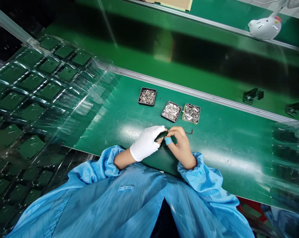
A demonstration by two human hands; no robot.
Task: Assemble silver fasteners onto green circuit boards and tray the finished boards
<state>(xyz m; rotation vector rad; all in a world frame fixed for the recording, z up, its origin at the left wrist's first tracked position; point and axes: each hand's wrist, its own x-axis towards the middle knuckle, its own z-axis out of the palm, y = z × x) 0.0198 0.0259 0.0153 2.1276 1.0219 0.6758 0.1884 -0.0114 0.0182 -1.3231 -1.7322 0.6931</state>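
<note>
My left hand [146, 142], in a white glove with bare fingertips, grips a small dark flat piece [161, 136] in front of my body. My right hand [179, 144] is bare apart from blue tape on the thumb. Its thumb and forefinger are pinched together at the edge of that dark piece; whatever lies between them is too small to make out. Just beyond the right hand, a thin L-shaped hex key [189, 132] lies on the green table mat [228, 148]. Farther off sit three small trays of shiny metal parts: a left one [147, 96], a middle one [171, 111] and a right one [191, 113].
Clear plastic blister trays [50, 89] with dark flat plates are stacked at my left. Another clear tray [289, 155] stands at the right edge. A metal rail [189, 94] crosses behind the parts trays. Beyond it are dark brackets [253, 96] and a white lamp [265, 28].
</note>
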